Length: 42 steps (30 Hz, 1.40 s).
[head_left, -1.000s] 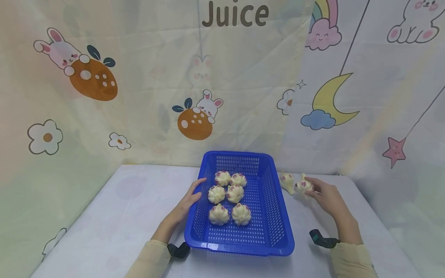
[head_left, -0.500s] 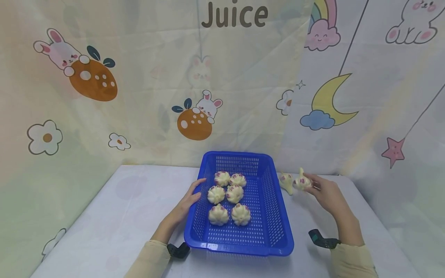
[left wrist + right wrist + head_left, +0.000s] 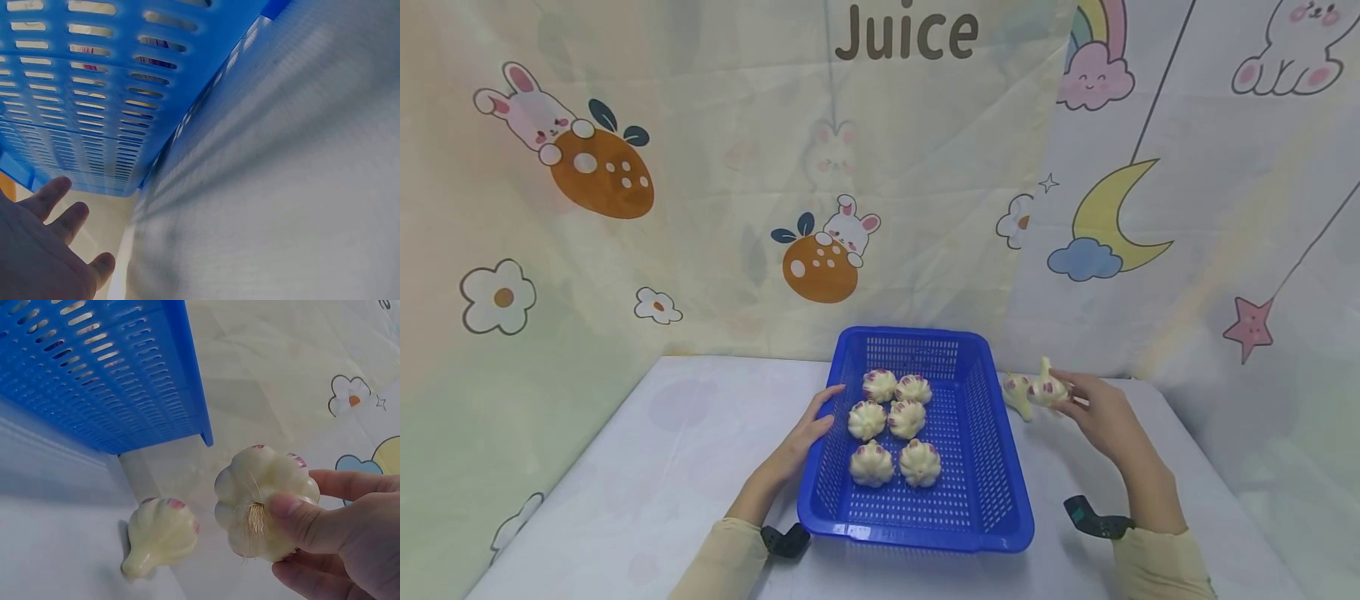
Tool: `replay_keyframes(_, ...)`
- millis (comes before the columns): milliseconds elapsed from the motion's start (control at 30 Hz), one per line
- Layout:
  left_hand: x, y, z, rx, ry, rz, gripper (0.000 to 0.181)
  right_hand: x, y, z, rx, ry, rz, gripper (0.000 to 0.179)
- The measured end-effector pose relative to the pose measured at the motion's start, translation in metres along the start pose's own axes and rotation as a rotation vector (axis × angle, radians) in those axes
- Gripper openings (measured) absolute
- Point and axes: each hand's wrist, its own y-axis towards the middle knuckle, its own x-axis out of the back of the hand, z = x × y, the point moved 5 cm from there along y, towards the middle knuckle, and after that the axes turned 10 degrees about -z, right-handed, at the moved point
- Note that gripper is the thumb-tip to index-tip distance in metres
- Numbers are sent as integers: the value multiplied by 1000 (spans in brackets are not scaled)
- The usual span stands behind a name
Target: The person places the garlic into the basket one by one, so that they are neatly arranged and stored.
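In the head view my right hand [image 3: 1101,412] holds a garlic bulb [image 3: 1048,390] up off the table, its stem pointing up. The right wrist view shows the thumb pressed beside the roots of this bulb [image 3: 265,506], with fingers behind it. A second garlic bulb [image 3: 164,534] lies on the table, between the held one and the blue basket [image 3: 1018,492]. Several more bulbs [image 3: 872,463] sit inside the basket, grouped toward its left. My left hand [image 3: 805,433] rests at the basket's left rim; in the left wrist view its fingers [image 3: 69,222] are extended beside the perforated wall.
The basket stands on a white table [image 3: 647,475] close to a printed curtain [image 3: 737,208] at the back. Each wrist wears a black device [image 3: 1097,518], and the left one [image 3: 786,540] is near the basket's front left corner.
My right hand has raised the garlic bulb and turned its stem upward, shifting slightly left toward the bulb on the table. The left hand and basket have stayed in place.
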Motion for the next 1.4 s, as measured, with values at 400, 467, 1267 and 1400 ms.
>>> replay_keyframes(400, -1, 0, -3, 3, -10, 1, 56, -2, 0, 7, -13, -25, 30, 53)
replay_keyframes(467, -1, 0, -3, 10, -18, 1, 55, -2, 0, 9, -8, -23, 35, 52)
replay_keyframes(1267, 0, 1, 0, -10, 4, -1, 56, 4, -3, 36, 25, -37, 22, 53)
replay_keyframes(1400, 1, 1, 0, -12, 5, -3, 56, 4, -4, 37, 26, -39, 19, 53)
